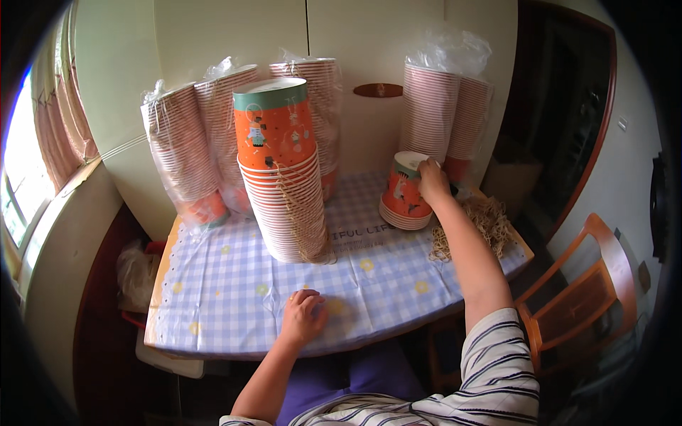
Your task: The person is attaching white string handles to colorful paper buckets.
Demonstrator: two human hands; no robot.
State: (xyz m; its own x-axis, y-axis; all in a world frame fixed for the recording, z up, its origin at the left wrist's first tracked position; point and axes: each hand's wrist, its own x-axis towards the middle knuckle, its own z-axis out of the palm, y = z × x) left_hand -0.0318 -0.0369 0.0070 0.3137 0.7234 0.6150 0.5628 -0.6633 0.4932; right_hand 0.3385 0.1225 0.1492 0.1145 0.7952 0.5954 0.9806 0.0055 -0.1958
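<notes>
On the right of the table, my right hand (432,181) closes over the upturned base of an orange and green paper bucket (408,186). That bucket caps a short nested stack with white rims at the bottom. Some of my right fingers are hidden behind the stack. My left hand (304,317) rests near the table's front edge, fingers loosely bent and apart, holding nothing. Ahead of it stands a tall stack of upside-down paper buckets (280,206), with thin tan cords (302,213) hanging down its right side. A heap of tan cord (483,227) lies beside my right forearm.
Plastic-wrapped bucket stacks stand along the back left (181,149) and back right (430,106). A blue-and-white checked cloth (234,298) covers the table. A wooden chair (582,291) is at the right, and a curtained window (53,113) at the left.
</notes>
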